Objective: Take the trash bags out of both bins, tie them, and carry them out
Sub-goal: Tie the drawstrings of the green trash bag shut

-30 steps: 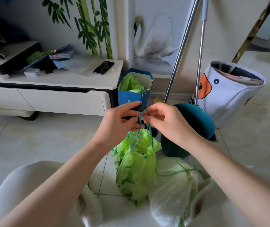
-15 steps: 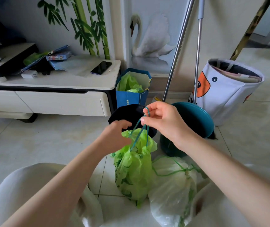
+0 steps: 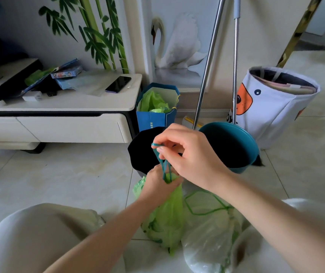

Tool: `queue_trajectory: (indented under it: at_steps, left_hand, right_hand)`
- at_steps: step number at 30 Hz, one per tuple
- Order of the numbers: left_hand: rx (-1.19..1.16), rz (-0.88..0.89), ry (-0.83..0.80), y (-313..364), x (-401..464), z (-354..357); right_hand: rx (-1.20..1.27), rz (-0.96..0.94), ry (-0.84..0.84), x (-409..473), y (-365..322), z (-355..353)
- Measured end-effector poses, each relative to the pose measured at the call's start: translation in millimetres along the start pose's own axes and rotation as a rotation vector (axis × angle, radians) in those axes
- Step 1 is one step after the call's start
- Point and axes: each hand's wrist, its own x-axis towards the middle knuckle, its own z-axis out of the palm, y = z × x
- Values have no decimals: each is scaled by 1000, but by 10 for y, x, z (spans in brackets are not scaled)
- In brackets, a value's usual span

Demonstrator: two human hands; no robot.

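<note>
- The gathered neck of the bright green plastic trash bag (image 3: 165,217), resting on the near floor, is clamped by the left hand (image 3: 158,186), presumably to steady it.
- The teal drawstring (image 3: 162,162) is pinched and drawn upward by the right hand (image 3: 187,154), apparently tightening.
- The translucent white plastic bag (image 3: 209,233) lies touching on the right; the black round bin (image 3: 140,152) and teal round bin (image 3: 234,146) stand just beyond; open floor is left.

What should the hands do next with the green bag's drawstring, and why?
Probably knot it. The right hand pinches the teal drawstring pulled up taut, and the left hand grips the gathered neck of the green bag; the neck is cinched, but no knot is visible.
</note>
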Motion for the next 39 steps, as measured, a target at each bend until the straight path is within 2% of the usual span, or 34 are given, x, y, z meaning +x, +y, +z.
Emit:
queue_trajectory:
  at_steps: [4,8,14,19,24,26,28,39]
  left_hand:
    - [-39,23,68,-106,24,-109]
    - [75,45,66,-196,31,-123]
    - [175,-62,-89,-300,13,-125]
    - [268,-31,-206,-327,-83,-182]
    - [58,102,-32,-167,-191,-238]
    - [22,122,109,-115,-226,-283]
    - [21,122,166,-66,-258,-331]
    - [-1,80,80,-34,-204,-298]
  right_hand:
    - [117,40,218,59,55,-149]
    - [275,122,350,71,124,-240]
    - [197,131,262,31,196,-139]
    - [91,84,219,55,227,-81]
    - [96,145,246,57,251,-99]
    - [112,169,254,57,245,-113]
    - [119,179,253,49,228,-120]
    - [160,172,203,-28,192,-151]
